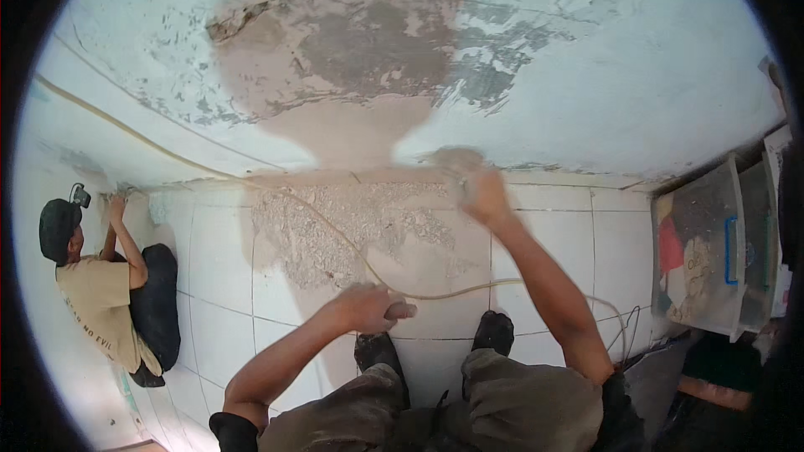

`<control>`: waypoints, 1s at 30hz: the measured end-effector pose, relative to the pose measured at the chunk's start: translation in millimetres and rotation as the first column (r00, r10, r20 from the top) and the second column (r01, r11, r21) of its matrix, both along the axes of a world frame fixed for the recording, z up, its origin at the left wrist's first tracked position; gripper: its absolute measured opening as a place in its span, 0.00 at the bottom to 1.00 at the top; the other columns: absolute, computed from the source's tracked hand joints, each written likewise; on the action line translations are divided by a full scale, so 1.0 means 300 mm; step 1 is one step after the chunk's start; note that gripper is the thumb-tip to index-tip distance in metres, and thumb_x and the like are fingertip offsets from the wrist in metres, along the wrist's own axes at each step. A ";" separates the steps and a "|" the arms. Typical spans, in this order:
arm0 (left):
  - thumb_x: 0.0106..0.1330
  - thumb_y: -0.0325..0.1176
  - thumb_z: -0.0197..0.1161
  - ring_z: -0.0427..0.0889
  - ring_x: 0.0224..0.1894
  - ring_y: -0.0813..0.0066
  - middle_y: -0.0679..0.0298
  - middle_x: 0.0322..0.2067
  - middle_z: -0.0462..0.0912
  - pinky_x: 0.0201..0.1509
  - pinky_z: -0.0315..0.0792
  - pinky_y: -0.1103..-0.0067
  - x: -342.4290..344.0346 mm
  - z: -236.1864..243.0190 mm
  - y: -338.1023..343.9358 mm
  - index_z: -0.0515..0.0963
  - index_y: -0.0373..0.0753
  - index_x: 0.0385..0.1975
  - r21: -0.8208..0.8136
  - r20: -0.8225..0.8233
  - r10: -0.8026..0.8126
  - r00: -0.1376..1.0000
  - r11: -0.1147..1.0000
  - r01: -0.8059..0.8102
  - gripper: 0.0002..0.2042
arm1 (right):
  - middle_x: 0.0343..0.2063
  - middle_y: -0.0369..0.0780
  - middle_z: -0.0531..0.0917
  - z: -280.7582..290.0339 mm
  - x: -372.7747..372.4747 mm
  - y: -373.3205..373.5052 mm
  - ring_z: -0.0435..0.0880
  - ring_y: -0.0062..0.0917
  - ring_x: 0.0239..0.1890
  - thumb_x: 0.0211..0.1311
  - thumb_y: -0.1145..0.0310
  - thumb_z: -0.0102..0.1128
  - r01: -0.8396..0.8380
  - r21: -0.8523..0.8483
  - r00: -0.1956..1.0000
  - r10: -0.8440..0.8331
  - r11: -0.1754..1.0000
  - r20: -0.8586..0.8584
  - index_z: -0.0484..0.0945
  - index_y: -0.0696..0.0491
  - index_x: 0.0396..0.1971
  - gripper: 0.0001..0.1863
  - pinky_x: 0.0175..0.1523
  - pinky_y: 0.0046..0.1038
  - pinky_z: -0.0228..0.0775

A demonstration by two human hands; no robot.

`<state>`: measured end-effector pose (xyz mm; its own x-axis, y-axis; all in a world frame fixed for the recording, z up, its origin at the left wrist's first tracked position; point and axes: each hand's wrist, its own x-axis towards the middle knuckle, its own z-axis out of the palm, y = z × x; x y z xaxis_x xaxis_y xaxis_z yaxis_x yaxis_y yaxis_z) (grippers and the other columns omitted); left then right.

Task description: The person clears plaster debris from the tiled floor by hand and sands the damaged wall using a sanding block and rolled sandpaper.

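My right hand (484, 194) is raised close to the foot of the white wall (586, 92), smeared by motion. A blurred greyish shape (456, 161) shows at its fingertips; whether it is dusty fingers or something held, I cannot make out. Lower down, my left hand (368, 308) is closed above the tiled floor, its fingers grey with dust. What it holds, if anything, is hidden. On the wall ahead, a large scraped patch (377, 42) bares grey and brownish plaster. Crumbled plaster debris (327, 230) lies on the floor beneath it.
A beige hose or cable (335, 234) runs down the left wall and across the floor past my shoes (494, 331). At the left a person (109, 293) squats, hands at the wall. Clear plastic drawers (703, 243) with blue handles stand on the right.
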<state>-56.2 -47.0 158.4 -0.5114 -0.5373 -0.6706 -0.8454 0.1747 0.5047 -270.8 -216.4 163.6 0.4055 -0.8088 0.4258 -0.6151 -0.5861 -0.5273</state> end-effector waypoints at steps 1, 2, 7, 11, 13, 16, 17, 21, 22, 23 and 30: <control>0.65 0.45 0.59 0.78 0.51 0.51 0.52 0.43 0.81 0.56 0.71 0.60 -0.002 -0.014 0.023 0.76 0.48 0.56 -0.019 -0.052 0.016 0.999 1.000 -0.017 0.21 | 0.44 0.47 0.85 -0.039 0.000 0.024 0.84 0.43 0.45 0.50 0.76 0.59 -0.019 -0.008 0.996 0.020 1.000 0.091 0.84 0.55 0.42 0.16 0.54 0.35 0.74; 0.65 0.47 0.59 0.78 0.52 0.50 0.51 0.44 0.81 0.56 0.71 0.59 -0.001 -0.024 0.033 0.76 0.48 0.57 -0.053 -0.130 0.035 0.991 0.998 -0.042 0.22 | 0.43 0.46 0.85 -0.055 -0.011 0.049 0.84 0.41 0.46 0.51 0.77 0.58 -0.022 0.051 0.989 0.015 0.998 0.147 0.84 0.55 0.41 0.16 0.55 0.34 0.74; 0.64 0.48 0.59 0.78 0.52 0.48 0.50 0.44 0.80 0.55 0.72 0.58 0.050 -0.055 0.033 0.75 0.47 0.57 -0.167 -0.035 0.098 0.995 0.981 -0.103 0.23 | 0.37 0.44 0.86 0.158 -0.241 0.129 0.85 0.40 0.40 0.51 0.83 0.59 0.260 -0.260 0.899 -0.134 0.930 0.418 0.84 0.56 0.41 0.16 0.48 0.29 0.75; 0.61 0.43 0.62 0.78 0.52 0.45 0.49 0.47 0.78 0.56 0.70 0.53 0.073 -0.096 -0.004 0.75 0.47 0.55 -0.251 0.014 0.095 0.995 0.964 -0.089 0.21 | 0.40 0.48 0.86 0.162 -0.163 -0.003 0.85 0.40 0.42 0.54 0.77 0.62 0.141 -0.196 0.949 -0.076 0.970 0.305 0.84 0.55 0.42 0.14 0.50 0.32 0.76; 0.63 0.46 0.61 0.78 0.52 0.47 0.50 0.46 0.79 0.56 0.71 0.56 0.065 -0.112 -0.022 0.75 0.47 0.57 -0.269 -0.016 0.055 0.998 0.961 -0.058 0.23 | 0.41 0.48 0.85 0.035 -0.022 -0.040 0.83 0.44 0.45 0.51 0.79 0.60 -0.046 -0.052 0.998 0.048 0.998 0.044 0.83 0.56 0.42 0.15 0.52 0.34 0.76; 0.64 0.48 0.61 0.78 0.53 0.48 0.50 0.47 0.79 0.57 0.72 0.58 0.058 -0.112 -0.030 0.74 0.47 0.58 -0.266 0.007 0.075 0.997 0.961 -0.071 0.24 | 0.41 0.48 0.85 -0.047 -0.012 0.034 0.83 0.43 0.47 0.50 0.78 0.62 -0.145 -0.080 0.983 0.152 0.986 0.099 0.84 0.56 0.42 0.16 0.54 0.36 0.75; 0.64 0.48 0.61 0.78 0.54 0.48 0.50 0.48 0.79 0.57 0.72 0.58 0.059 -0.111 -0.023 0.74 0.47 0.58 -0.251 0.004 0.089 0.996 0.964 -0.085 0.24 | 0.41 0.48 0.85 -0.039 -0.049 0.073 0.83 0.43 0.46 0.49 0.78 0.62 -0.120 -0.050 0.974 0.128 0.991 0.186 0.84 0.55 0.41 0.16 0.53 0.36 0.76; 0.62 0.48 0.62 0.78 0.54 0.50 0.50 0.49 0.79 0.57 0.71 0.57 0.087 -0.122 0.011 0.73 0.47 0.59 -0.207 -0.025 0.129 0.991 0.969 -0.131 0.26 | 0.47 0.48 0.83 0.111 -0.216 0.086 0.84 0.41 0.47 0.51 0.76 0.61 0.083 -0.230 0.916 0.016 0.970 0.400 0.81 0.54 0.49 0.22 0.55 0.34 0.76; 0.62 0.49 0.62 0.78 0.54 0.50 0.50 0.49 0.79 0.58 0.71 0.57 0.093 -0.130 0.017 0.73 0.47 0.59 -0.200 0.014 0.116 0.993 0.973 -0.111 0.26 | 0.47 0.48 0.83 0.119 -0.218 0.056 0.84 0.41 0.46 0.51 0.76 0.60 0.099 -0.200 0.861 0.017 0.975 0.508 0.81 0.54 0.50 0.22 0.54 0.35 0.77; 0.62 0.50 0.61 0.77 0.55 0.50 0.49 0.50 0.79 0.59 0.70 0.58 0.093 -0.140 0.024 0.73 0.46 0.60 -0.207 0.063 0.108 0.992 0.974 -0.093 0.27 | 0.47 0.48 0.83 0.109 -0.204 0.028 0.85 0.41 0.45 0.51 0.76 0.59 0.112 -0.170 0.794 0.014 0.979 0.608 0.81 0.55 0.50 0.22 0.53 0.35 0.77; 0.65 0.49 0.59 0.74 0.60 0.53 0.60 0.58 0.77 0.65 0.67 0.64 0.077 -0.155 -0.022 0.75 0.45 0.59 -0.117 -0.129 0.028 0.991 0.992 -0.043 0.24 | 0.37 0.42 0.84 -0.050 0.068 0.104 0.83 0.39 0.39 0.52 0.74 0.57 -0.695 0.255 0.650 0.739 0.672 -0.176 0.84 0.47 0.41 0.15 0.45 0.41 0.75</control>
<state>-33.1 -53.6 112.1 -0.5675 -0.6284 -0.5320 -0.7827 0.2112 0.5855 -250.4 -185.0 148.6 0.9566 -0.2620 0.1275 -0.1539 -0.8259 -0.5425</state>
